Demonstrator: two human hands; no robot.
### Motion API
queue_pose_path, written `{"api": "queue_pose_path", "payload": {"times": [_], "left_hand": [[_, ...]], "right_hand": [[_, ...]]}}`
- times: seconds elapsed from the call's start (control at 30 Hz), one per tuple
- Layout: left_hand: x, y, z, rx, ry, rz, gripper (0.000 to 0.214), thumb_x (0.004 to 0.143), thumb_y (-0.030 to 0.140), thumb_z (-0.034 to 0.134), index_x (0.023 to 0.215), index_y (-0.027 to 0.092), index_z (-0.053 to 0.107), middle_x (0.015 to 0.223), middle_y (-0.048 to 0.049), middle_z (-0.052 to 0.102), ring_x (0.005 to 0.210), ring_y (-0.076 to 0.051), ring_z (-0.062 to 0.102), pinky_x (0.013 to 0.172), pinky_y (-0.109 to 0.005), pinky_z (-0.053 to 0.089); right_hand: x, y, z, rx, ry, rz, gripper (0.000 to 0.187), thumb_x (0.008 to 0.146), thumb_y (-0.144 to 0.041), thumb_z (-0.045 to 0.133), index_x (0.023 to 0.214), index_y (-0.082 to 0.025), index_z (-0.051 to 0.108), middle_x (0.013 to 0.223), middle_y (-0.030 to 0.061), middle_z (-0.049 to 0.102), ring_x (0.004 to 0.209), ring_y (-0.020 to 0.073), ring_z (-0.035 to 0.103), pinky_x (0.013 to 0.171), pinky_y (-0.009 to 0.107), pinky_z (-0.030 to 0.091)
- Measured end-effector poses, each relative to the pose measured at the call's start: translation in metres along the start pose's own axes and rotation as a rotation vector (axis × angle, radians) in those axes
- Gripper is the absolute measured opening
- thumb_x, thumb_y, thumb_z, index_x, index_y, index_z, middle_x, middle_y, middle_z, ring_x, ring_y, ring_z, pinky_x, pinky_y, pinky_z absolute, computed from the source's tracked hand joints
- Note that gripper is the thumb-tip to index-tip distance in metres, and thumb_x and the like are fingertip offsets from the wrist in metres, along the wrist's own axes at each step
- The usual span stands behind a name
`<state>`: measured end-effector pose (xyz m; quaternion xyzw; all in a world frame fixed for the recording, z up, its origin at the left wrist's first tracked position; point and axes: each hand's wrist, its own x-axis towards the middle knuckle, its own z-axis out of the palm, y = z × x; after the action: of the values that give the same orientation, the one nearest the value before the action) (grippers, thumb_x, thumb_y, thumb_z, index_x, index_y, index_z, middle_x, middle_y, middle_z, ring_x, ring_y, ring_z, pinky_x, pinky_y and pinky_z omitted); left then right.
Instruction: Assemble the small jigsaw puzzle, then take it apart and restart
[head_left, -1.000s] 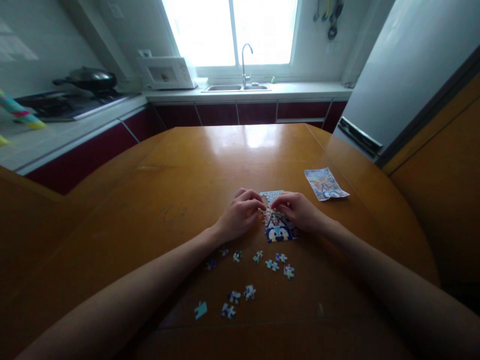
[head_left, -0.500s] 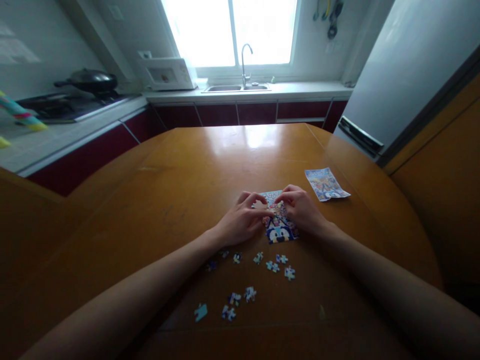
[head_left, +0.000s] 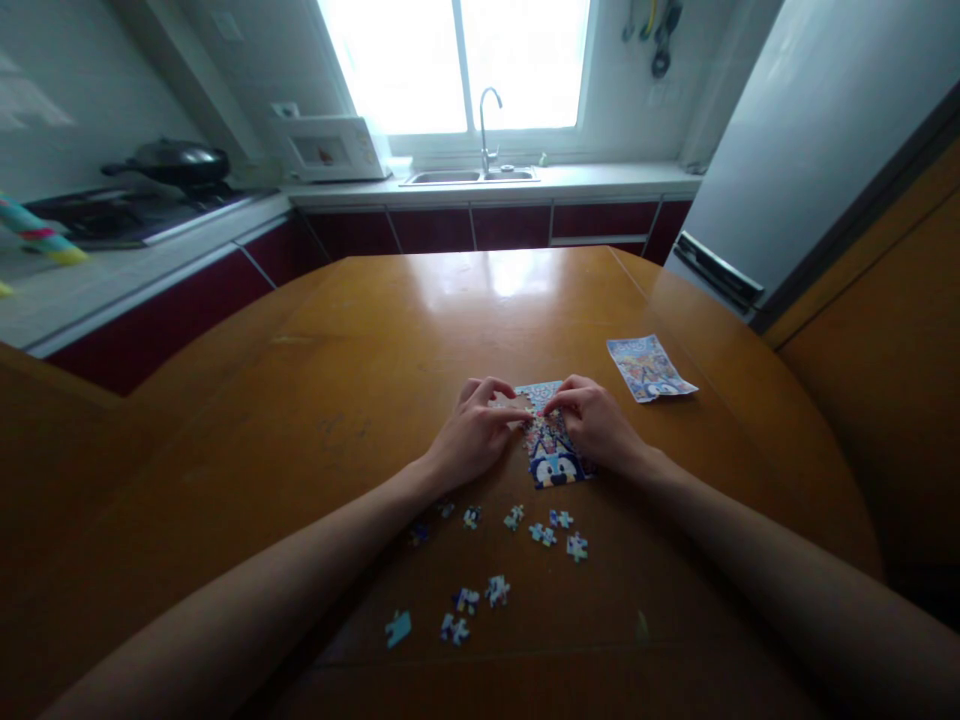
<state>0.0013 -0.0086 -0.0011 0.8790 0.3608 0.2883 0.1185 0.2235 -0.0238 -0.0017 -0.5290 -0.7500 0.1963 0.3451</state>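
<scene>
A partly assembled jigsaw puzzle lies flat on the table, a blue cartoon dog face along its near edge. My left hand rests at its left side, fingers apart, one stretched onto the pieces at the middle. From the right, my right hand reaches over the puzzle with its fingers curled and tips close together on the surface. Whatever those tips hold, if anything, is too small to make out. Loose pieces lie nearer me, among them a plain light-blue piece and a pale patterned piece.
A printed picture sheet with a similar design lies to the right of the puzzle on the wooden table. Beyond are a sink, a microwave, a black pan on the stove and a fridge.
My left hand has drawn slightly left and its index finger has shifted up the puzzle. My right fingertips have moved slightly left and down over the pieces. The view has shifted a little.
</scene>
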Motion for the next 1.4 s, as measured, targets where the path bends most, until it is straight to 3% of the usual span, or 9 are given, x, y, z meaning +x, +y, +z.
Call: {"api": "queue_pose_path", "payload": {"times": [0.37,0.87,1.07,1.17,1.4], "left_hand": [[-0.0007,-0.0024,0.0009,0.008,-0.009,0.021,0.048,0.079,-0.005,0.055,0.1,0.032,0.076,0.119,-0.005,0.054,0.107,-0.024,0.044,0.098,-0.049,0.049],[-0.0002,0.0017,-0.0012,0.0,-0.051,0.005,0.041,0.08,-0.002,0.054,0.101,0.028,0.072,0.123,-0.0045,0.051,0.11,-0.024,0.044,0.101,-0.049,0.046],[0.0027,0.0023,-0.0005,-0.036,0.066,-0.066,0.035,0.079,-0.004,0.049,0.096,0.022,0.065,0.11,-0.0047,0.056,0.109,-0.023,0.047,0.101,-0.046,0.045],[0.0026,0.0019,-0.0004,-0.03,0.062,-0.067,0.03,0.08,-0.002,0.052,0.092,0.022,0.066,0.11,-0.0044,0.056,0.109,-0.023,0.047,0.1,-0.046,0.045],[0.0006,-0.0012,0.0008,-0.032,0.027,-0.043,0.035,0.079,-0.004,0.055,0.089,0.025,0.072,0.111,-0.0039,0.056,0.107,-0.023,0.047,0.099,-0.047,0.047]], "right_hand": [[-0.0015,-0.0036,0.0001,0.011,0.006,-0.01,0.032,0.082,-0.002,0.052,0.081,-0.021,0.079,0.088,0.0068,0.063,0.088,0.0203,0.058,0.083,0.033,0.047],[-0.0015,-0.0025,0.0013,0.017,0.013,-0.007,0.032,0.083,-0.004,0.053,0.081,-0.022,0.079,0.088,0.0067,0.064,0.087,0.0198,0.059,0.082,0.033,0.047],[-0.0008,-0.0026,0.0014,0.041,0.054,0.029,0.03,0.081,-0.004,0.052,0.081,-0.019,0.077,0.086,0.007,0.065,0.086,0.0203,0.06,0.079,0.033,0.048],[-0.0002,-0.0001,0.0011,0.015,0.106,0.041,0.03,0.08,-0.004,0.051,0.082,-0.02,0.077,0.086,0.0068,0.065,0.088,0.0211,0.059,0.082,0.034,0.047],[0.0001,0.0064,0.0032,-0.1,0.09,0.0,0.034,0.085,-0.007,0.05,0.103,-0.02,0.075,0.108,0.0104,0.065,0.107,0.0253,0.054,0.094,0.04,0.045]]}}
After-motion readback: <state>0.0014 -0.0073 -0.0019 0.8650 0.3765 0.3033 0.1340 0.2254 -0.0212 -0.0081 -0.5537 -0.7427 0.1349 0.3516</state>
